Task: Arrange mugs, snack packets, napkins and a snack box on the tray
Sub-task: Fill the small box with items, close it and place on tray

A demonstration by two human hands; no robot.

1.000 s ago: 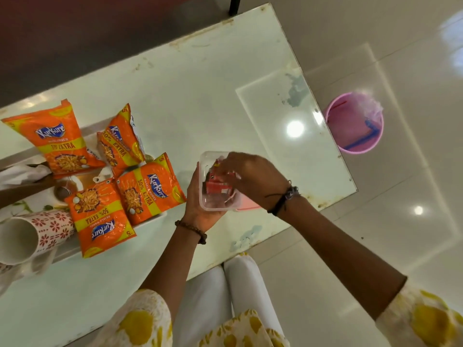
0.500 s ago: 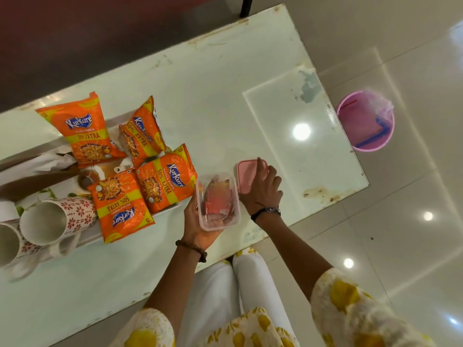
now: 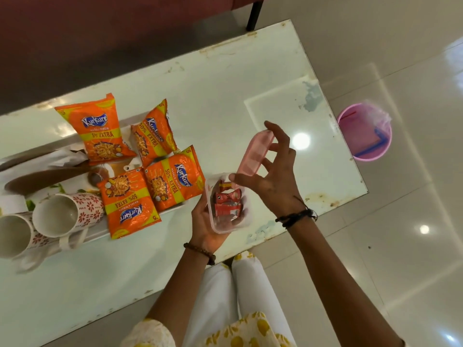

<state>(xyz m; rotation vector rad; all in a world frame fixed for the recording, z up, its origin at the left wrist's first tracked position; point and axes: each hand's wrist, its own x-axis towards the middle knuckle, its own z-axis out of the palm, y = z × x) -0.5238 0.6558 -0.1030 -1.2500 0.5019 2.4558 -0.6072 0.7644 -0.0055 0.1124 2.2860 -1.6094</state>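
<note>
My left hand [image 3: 204,225] cups a clear snack box [image 3: 226,204] from below; red sachets lie inside it. My right hand [image 3: 275,176] holds the box's pink lid [image 3: 255,155] tilted just above the box, thumb under it and fingers spread over it. To the left, the tray [image 3: 95,232] carries several orange snack packets [image 3: 172,179], two patterned white mugs [image 3: 67,214] lying on their sides, and a white napkin [image 3: 67,157] near its far side.
The pale glass table [image 3: 225,96] ends close to my knees. A pink bucket [image 3: 364,132] stands on the tiled floor to the right. A dark red sofa edge with a black leg [image 3: 253,17] lies beyond the table.
My right hand put the pink lid down on the table, then picked it up again and now holds it over the box. My left hand kept the box throughout.
</note>
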